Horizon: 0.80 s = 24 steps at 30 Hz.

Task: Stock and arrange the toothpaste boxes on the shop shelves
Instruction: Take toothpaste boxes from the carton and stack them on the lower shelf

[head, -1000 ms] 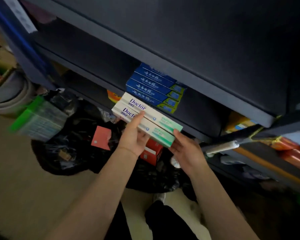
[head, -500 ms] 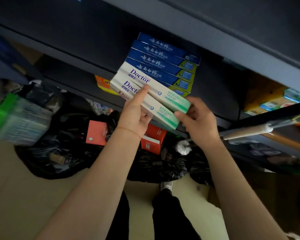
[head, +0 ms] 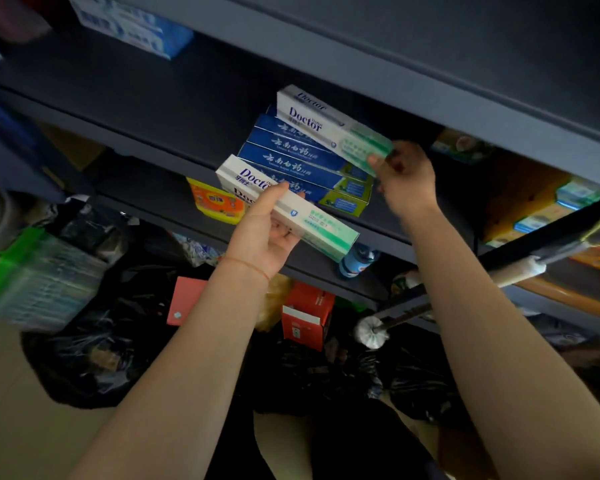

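Two white Doctor boxes, previously part of one shared bundle, stay gripped in the left hand before the dark shelf; the right hand has now pinched a third Doctor box and raised it onto the stacked blue boxes.

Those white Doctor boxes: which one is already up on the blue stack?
The upper Doctor box, pinched at its green end by the right hand, lies atop the blue boxes. The left hand holds the others lower, off the shelf.
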### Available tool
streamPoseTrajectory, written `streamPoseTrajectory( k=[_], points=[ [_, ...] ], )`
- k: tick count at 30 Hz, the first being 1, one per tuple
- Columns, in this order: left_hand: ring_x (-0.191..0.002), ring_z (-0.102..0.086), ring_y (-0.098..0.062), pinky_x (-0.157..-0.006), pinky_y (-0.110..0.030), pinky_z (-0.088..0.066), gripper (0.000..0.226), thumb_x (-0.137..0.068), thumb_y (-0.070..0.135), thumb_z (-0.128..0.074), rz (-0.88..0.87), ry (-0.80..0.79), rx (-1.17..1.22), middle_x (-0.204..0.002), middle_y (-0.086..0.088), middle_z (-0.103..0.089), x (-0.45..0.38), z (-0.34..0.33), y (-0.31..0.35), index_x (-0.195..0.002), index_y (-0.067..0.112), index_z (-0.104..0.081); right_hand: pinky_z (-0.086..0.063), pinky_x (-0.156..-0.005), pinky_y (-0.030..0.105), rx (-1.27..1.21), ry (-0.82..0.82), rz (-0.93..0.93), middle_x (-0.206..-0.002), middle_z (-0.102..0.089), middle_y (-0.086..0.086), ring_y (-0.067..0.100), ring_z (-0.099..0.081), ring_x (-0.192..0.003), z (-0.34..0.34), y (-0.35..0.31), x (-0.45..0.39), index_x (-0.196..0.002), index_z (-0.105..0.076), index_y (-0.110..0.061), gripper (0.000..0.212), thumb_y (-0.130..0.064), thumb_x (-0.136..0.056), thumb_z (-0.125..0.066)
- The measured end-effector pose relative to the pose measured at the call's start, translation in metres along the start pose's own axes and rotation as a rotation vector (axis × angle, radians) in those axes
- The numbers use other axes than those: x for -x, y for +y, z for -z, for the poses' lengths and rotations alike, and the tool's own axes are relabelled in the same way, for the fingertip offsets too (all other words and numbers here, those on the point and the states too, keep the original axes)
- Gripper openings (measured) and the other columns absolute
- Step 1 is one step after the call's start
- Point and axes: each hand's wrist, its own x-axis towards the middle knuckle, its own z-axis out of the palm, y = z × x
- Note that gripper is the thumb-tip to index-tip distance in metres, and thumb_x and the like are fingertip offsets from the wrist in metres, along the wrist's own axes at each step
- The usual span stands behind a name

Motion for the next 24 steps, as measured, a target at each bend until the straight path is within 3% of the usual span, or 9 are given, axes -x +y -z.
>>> streamPoseTrajectory(
  k=[5,8,11,14,17,19,22,24],
  points=[
    [-0.115,-0.065,-0.03,-0.093,-0.044,-0.056,0.026,-0.091,0.019,-0.069,-0.051,-0.045,-0.034,-0.099,-0.011,-0.071,-0.011,0.001,-0.006,-0.113,0.015,-0.056,-0.049,-0.064,0.031,-0.047,-0.041,0.012,-0.09,-0.068,0.009,0.015,-0.061,-0.07,-0.001,0.006,-0.024,-0.102,-0.065,-0.01,0.026,-0.022,-0.083,-0.077],
    [-0.111,-0.067,-0.027,-0.093,-0.045,-0.056,0.027,-0.089,0.02,-0.071,-0.057,-0.029,-0.027,-0.101,-0.01,-0.07,-0.016,0.0,-0.012,-0.112,0.015,-0.057,-0.056,-0.085,0.031,-0.085,0.006,0.02,-0.107,-0.071,0.01,0.02,-0.068,-0.095,-0.002,0.008,-0.03,-0.116,-0.066,-0.006,0.032,-0.013,-0.086,-0.074],
    [-0.101,-0.067,-0.021,-0.094,-0.044,-0.056,0.022,-0.088,0.019,-0.073,-0.053,0.006,-0.011,-0.094,-0.006,-0.067,-0.015,-0.004,-0.016,-0.106,0.017,-0.059,-0.054,-0.094,0.032,-0.092,0.055,-0.009,-0.116,-0.069,0.011,0.018,-0.066,-0.1,-0.004,0.008,-0.037,-0.126,-0.062,-0.002,0.044,-0.013,-0.085,-0.074],
    [-0.099,-0.066,-0.021,-0.093,-0.044,-0.056,0.023,-0.087,0.019,-0.073,-0.043,0.032,0.001,-0.094,-0.005,-0.066,-0.015,-0.009,-0.015,-0.105,0.017,-0.059,-0.054,-0.088,0.03,-0.097,0.04,-0.029,-0.115,-0.069,0.011,0.013,-0.061,-0.086,-0.003,0.006,-0.042,-0.131,-0.059,-0.005,0.047,-0.015,-0.087,-0.072],
    [-0.097,-0.066,-0.021,-0.094,-0.044,-0.056,0.02,-0.089,0.02,-0.072,-0.046,0.038,-0.006,-0.092,-0.005,-0.066,-0.013,-0.015,-0.012,-0.103,0.016,-0.059,-0.049,-0.074,0.016,-0.076,0.034,-0.011,-0.103,-0.066,0.004,0.001,-0.055,-0.07,-0.003,0.004,-0.046,-0.13,-0.059,-0.005,0.041,-0.012,-0.09,-0.068],
    [-0.1,-0.065,-0.022,-0.094,-0.043,-0.056,0.02,-0.09,0.02,-0.07,-0.058,0.032,-0.022,-0.094,-0.006,-0.066,-0.011,-0.017,-0.011,-0.107,0.015,-0.059,-0.051,-0.077,0.021,-0.068,0.021,-0.011,-0.107,-0.068,0.005,0.002,-0.057,-0.073,-0.002,0.0,-0.045,-0.129,-0.059,-0.008,0.042,-0.015,-0.089,-0.07],
    [-0.117,-0.062,-0.029,-0.095,-0.047,-0.055,0.042,-0.09,0.018,-0.065,-0.064,0.021,0.025,-0.112,-0.012,-0.062,-0.009,-0.018,-0.008,-0.13,0.009,-0.056,-0.051,-0.081,0.027,-0.013,0.092,-0.024,-0.109,-0.07,0.005,0.013,-0.065,-0.09,0.011,-0.004,-0.031,-0.122,-0.057,-0.021,0.046,-0.027,-0.082,-0.076],
    [-0.123,-0.058,-0.031,-0.097,-0.05,-0.053,0.047,-0.089,0.015,-0.062,-0.086,0.026,0.069,-0.118,-0.014,-0.06,-0.007,-0.022,-0.006,-0.135,0.007,-0.053,-0.05,-0.068,0.029,-0.117,0.1,-0.073,-0.102,-0.07,0.005,0.015,-0.064,-0.076,0.024,-0.005,-0.007,-0.112,-0.054,-0.025,0.033,-0.03,-0.085,-0.071]
  ],
)
